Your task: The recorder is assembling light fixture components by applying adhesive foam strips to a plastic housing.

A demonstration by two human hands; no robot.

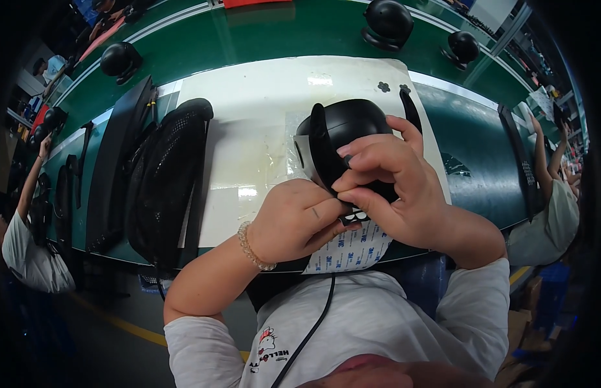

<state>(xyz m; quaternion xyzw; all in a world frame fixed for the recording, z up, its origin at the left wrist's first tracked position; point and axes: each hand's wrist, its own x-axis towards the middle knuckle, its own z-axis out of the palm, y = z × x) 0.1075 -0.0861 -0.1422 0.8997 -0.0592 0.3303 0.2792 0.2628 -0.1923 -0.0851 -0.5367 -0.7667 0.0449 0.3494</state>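
While the left hand (305, 216) and right hand (404, 181) pinch and partly hide a black device (360, 116) over the table (459, 132) at one o'clock, black mesh (168, 181) lies at nine, patterned sheet (349, 251) at five.

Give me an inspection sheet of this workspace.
Surface: white mat on a green table.
Job's things: black rounded device; blue-printed white sheet near it.
Clutter: black mesh item at left; black rounded units beyond the mat.
Hands: left hand and right hand at the device's near side, fingertips close together; what they pinch is unclear.
Cables: black cable across the person's shirt; ends unclear.
Surroundings: co-workers on both sides.
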